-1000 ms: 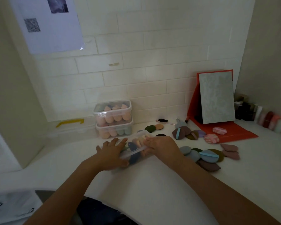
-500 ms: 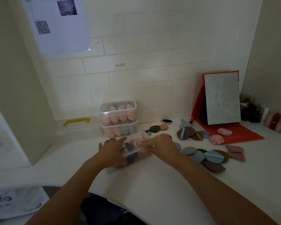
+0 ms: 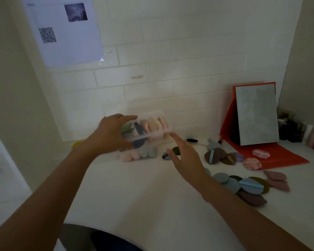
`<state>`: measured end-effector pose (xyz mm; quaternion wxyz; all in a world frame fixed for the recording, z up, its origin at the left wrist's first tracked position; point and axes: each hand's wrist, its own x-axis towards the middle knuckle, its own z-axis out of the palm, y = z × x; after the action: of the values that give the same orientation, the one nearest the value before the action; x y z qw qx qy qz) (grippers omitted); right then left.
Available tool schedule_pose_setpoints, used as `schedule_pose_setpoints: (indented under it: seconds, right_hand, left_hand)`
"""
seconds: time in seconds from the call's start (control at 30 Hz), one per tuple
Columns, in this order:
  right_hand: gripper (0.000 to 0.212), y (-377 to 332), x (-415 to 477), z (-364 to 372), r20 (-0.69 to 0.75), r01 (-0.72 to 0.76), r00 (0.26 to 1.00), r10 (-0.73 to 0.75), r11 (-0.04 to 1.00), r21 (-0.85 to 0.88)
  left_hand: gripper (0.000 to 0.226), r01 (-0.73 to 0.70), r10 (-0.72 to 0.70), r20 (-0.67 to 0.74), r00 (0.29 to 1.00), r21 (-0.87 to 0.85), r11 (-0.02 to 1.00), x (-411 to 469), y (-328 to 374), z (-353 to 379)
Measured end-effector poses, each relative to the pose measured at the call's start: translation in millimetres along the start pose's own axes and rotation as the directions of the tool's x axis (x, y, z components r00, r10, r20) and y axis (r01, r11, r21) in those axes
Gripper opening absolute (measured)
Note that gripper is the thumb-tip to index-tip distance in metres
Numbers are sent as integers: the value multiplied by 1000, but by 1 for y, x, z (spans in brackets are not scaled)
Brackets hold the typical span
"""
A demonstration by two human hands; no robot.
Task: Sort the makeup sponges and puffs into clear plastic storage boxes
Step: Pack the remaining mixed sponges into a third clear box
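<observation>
Three clear boxes show at the far middle of the white bench: the lidded box in the left hand, filled with sponges in green, dark blue, pink and tan, and behind and below it what seems to be a stack of two, of which only the bottom box with its pale pink and grey-green sponges shows clearly. The left fingers wrap the held box's left end, thumb beneath. The right hand hangs just right of the box, fingers spread wide, holding nothing; whether a fingertip touches the box is unclear.

Loose puffs lie right of the hands in two clusters, overlapping too much to count. Two pink marbled puffs rest by the red mirror stand. The near bench is open.
</observation>
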<state>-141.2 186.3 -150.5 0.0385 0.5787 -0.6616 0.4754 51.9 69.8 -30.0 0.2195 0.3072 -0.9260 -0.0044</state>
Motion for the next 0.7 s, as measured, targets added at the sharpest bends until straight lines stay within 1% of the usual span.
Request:
schedule_pose_setpoints:
  seconds: [0.07,0.1,0.13,0.2,0.27,0.4,0.57,0.7]
  right_hand:
    - [53,16,3,16,148,-77,983,110,974,-215]
    - [55,23,3,23,226,-103,957,180,943,-316]
    - [59,28,2,29,285,-110,928,238,910,-399]
    - [62,37,-3,38,346,-73,895,282,857,-511]
    - [60,40,-7,43,377,-50,881,288,847,-530]
    - [53,42,-10,48,410,-48,867,283,866,-497]
    - [51,43,-11,50,405,-72,866,293,875,-479]
    - [51,43,-10,51,406,-73,865,295,874,-481]
  left_hand:
    - [82,35,-34,22,999,-49,998,24,-4,-11]
    - [83,55,-53,41,998,-64,996,35,-7,-15]
    - [83,72,-67,66,996,-79,994,47,-10,-16]
    - [85,110,-94,131,987,-118,987,68,-18,-14]
    - [83,147,-116,201,973,-145,979,85,-25,-9]
    - [78,161,-122,314,941,-102,982,112,-39,1]
    - [75,127,-87,356,930,-91,988,131,-47,14]
    - [71,121,-82,318,945,-105,987,139,-53,18]
